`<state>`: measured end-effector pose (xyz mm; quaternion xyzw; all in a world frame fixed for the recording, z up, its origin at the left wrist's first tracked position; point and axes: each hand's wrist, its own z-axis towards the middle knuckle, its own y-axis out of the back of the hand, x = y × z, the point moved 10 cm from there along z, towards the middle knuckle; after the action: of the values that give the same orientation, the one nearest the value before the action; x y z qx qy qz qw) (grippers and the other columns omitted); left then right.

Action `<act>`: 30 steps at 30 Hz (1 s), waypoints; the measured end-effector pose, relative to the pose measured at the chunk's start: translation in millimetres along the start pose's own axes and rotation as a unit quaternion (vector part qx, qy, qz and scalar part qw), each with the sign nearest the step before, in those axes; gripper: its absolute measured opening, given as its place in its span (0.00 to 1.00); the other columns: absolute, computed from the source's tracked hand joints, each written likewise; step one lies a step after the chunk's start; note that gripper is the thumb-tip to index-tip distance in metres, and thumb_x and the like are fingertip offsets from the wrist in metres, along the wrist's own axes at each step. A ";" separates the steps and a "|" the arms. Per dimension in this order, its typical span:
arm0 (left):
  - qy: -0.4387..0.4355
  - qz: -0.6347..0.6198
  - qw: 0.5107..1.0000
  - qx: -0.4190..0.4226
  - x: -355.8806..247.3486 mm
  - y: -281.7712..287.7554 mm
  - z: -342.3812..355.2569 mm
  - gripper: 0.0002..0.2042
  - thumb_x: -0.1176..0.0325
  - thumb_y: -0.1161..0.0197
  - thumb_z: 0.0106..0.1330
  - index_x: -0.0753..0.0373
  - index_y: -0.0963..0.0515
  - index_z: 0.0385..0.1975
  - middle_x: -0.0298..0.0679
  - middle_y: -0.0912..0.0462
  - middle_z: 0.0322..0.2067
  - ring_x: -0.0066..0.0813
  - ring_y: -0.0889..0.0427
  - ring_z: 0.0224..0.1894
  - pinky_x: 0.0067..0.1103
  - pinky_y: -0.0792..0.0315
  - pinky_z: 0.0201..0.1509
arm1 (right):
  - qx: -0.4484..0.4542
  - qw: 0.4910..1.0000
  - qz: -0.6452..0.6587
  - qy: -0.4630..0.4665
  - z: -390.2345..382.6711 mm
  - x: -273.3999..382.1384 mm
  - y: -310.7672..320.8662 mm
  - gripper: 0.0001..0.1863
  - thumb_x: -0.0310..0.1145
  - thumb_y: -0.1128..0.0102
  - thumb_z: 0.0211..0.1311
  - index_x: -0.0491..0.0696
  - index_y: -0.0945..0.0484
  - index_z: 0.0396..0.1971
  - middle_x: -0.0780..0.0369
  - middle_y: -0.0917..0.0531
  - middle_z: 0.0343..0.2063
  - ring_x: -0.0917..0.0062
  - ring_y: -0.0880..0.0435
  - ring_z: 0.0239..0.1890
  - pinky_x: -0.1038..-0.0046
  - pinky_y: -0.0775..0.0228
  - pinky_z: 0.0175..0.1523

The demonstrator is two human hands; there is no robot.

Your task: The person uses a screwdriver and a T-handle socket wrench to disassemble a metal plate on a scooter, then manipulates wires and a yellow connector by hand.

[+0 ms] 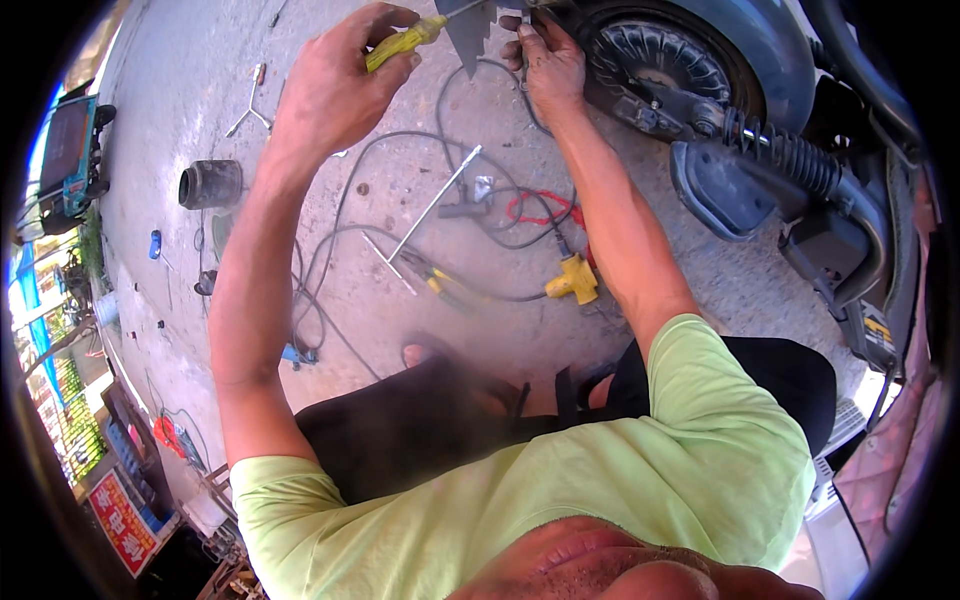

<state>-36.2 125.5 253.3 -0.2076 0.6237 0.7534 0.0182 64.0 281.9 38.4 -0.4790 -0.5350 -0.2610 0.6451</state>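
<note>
Currently, left hand (340, 90): at the far side, left of the middle, its fingers (402, 70) closed about the handle of a yellow screwdriver (408, 42).
Screwdriver: tilted, handle toward the left, shaft pointing right and away, across the top of a grey pointed piece (468, 40); its tip is hard to make out.
Right hand (553, 75): far side, just right of the grey piece, fingers curled close together around a small part at the picture's edge; whether they grip it, I cannot tell.
Scooter wheel (665, 60): far right, near the right hand, with a coil-spring shock absorber (785, 155) on its near right.
Floor (330, 60): concrete, below both hands.
Between the forearms: a silver T-handle wrench (433, 207), yellow-and-dark pliers (435, 275) just beside it, looping dark cable (340, 205), red cord (545, 205) and a yellow connector (573, 280).
Farther left: a three-armed wrench (250, 108) and a dark cylindrical can (212, 184), both lying outside the left forearm.
</note>
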 end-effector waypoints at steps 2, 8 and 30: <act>0.004 -0.003 1.000 0.003 -1.2 0.8 -0.2 0.18 0.64 0.36 0.69 0.59 0.23 0.57 0.47 0.16 0.51 0.43 0.16 0.55 0.32 0.25 0.62 | -0.011 0.997 0.078 0.007 6.3 -7.1 -3.6 0.10 0.31 0.45 0.73 0.42 0.20 0.45 0.65 0.15 0.36 0.83 0.21 0.29 0.79 0.27 0.35; 0.017 -0.028 0.999 0.016 -4.4 2.7 -0.5 0.18 0.64 0.35 0.68 0.58 0.23 0.57 0.47 0.16 0.51 0.42 0.16 0.54 0.32 0.24 0.62 | -0.066 0.991 0.115 0.011 4.0 -8.3 -5.8 0.09 0.30 0.44 0.73 0.42 0.19 0.43 0.65 0.16 0.34 0.84 0.21 0.30 0.79 0.28 0.34; 0.051 -0.086 0.994 0.033 2.4 -5.3 -1.2 0.18 0.69 0.34 0.67 0.61 0.24 0.55 0.45 0.16 0.51 0.38 0.17 0.55 0.29 0.27 0.63 | -0.043 0.992 -0.052 0.108 -14.6 26.3 6.4 0.14 0.24 0.51 0.70 0.40 0.23 0.52 0.63 0.15 0.41 0.82 0.16 0.37 0.80 0.27 0.42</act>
<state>-36.6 124.9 247.4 -0.2974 0.6283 0.7165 0.0579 83.5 276.0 61.4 -0.4470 -0.4746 -0.3670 0.6635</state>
